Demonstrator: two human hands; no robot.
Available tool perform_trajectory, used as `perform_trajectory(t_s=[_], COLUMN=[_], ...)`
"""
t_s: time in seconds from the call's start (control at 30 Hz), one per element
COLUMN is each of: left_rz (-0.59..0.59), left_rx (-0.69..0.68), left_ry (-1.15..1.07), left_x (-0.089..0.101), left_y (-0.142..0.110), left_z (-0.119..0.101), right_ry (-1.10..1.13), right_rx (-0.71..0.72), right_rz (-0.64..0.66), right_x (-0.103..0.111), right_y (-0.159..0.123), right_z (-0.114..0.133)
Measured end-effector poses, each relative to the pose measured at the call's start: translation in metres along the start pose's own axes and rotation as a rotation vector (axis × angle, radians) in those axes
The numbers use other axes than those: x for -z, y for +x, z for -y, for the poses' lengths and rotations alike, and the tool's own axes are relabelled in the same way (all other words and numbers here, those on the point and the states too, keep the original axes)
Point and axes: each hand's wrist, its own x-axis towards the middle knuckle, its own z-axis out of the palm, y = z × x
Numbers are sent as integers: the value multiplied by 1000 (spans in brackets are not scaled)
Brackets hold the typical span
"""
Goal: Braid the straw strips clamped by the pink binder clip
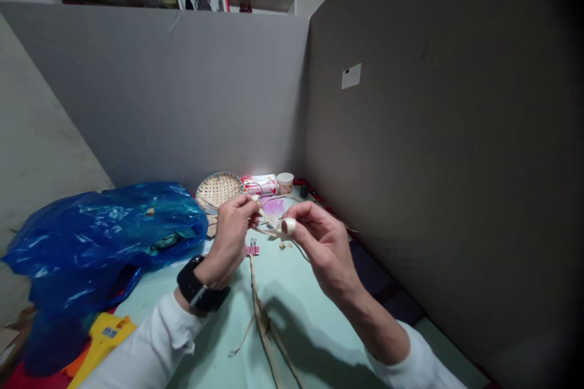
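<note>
My left hand (235, 228) is closed, its fingers pinching one end of a pale, thin strip (270, 219) above the table. Opposite it, my right hand (322, 243) pinches the strip's other end between thumb and forefinger. A whitish wrap (289, 226) covers the tip of my right thumb, and something similar shows at a left fingertip. Below the hands, a pink binder clip (252, 250) grips the top of a twisted cord of dry plant fibre (261, 316), whose loose strands run towards me. What the strip is made of is hard to tell.
A blue plastic bag (109, 237) fills the left side, with a yellow item (103, 340) below it. Behind the hands are a woven basket (219, 188), a red-and-white pack (260, 185) and a paper cup (285, 182). Grey partitions (219, 91) enclose the pale green table (219, 340).
</note>
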Motion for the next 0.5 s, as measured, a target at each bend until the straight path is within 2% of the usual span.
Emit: perform_trajectory(t_s=[0.1,0.17,0.23,0.3,0.37,0.43,0.5], left_rz=[-62,-121,-198,-273,-343,-381,-383], left_rx=[115,153,178,203,225,243,255], left_ry=[-108,-151,-181,-213,-239,-261,-271], left_x=[18,33,50,67,82,92,97], left_y=[11,18,25,31,35,35,29], left_z=[12,21,29,37,41,42,39], right_ry=[39,72,119,144,116,38,-108], right_rx=[27,37,106,153,183,171,59], right_rz=[-40,-43,-48,-106,-220,-264,-242], right_x=[7,15,25,33,40,46,54], right_y=[-3,-6,-11,-14,-13,-6,7], right_z=[17,32,53,75,90,88,64])
